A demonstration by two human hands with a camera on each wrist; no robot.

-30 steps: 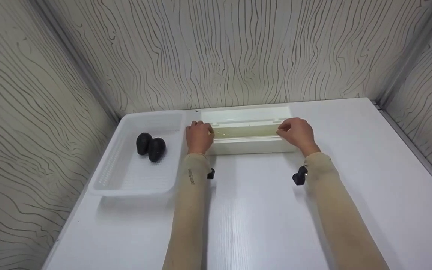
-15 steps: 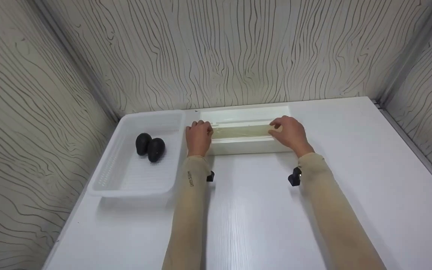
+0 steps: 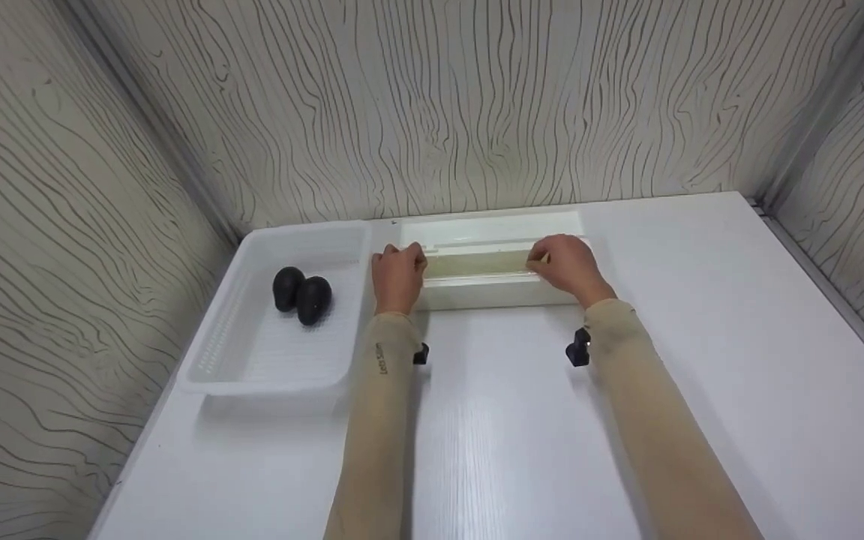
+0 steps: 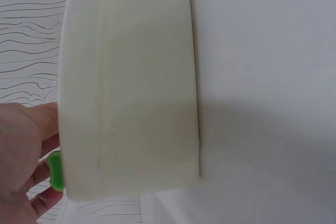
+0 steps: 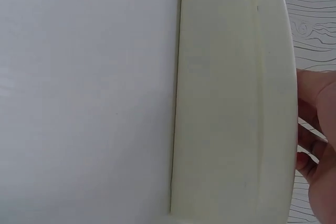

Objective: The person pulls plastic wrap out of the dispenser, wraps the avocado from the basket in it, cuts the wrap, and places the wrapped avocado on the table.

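A long white cling film dispenser box (image 3: 496, 294) stands at the back of the table, its lid (image 3: 492, 223) swung back. Inside lies a pale, slightly shiny strip of cling film (image 3: 477, 264). My left hand (image 3: 398, 277) is at the box's left end, thumb and forefinger pinching at the film's edge. A small green piece (image 4: 55, 170) shows beside its curled fingers in the left wrist view. Over the right part of the box, my right hand (image 3: 568, 266) pinches the film between thumb and forefinger. The box wall partly hides the fingertips in both wrist views.
A white plastic basket (image 3: 267, 386) stands left of the box, close to my left forearm. In it lie two dark, egg-shaped fruits (image 3: 314, 300) like avocados. Wood-patterned walls (image 3: 477, 105) rise behind and at both sides of the white table (image 3: 507, 420).
My right hand has moved left along the box, away from its right end, and its thumb and forefinger have closed together. My left hand has stayed at the left end.
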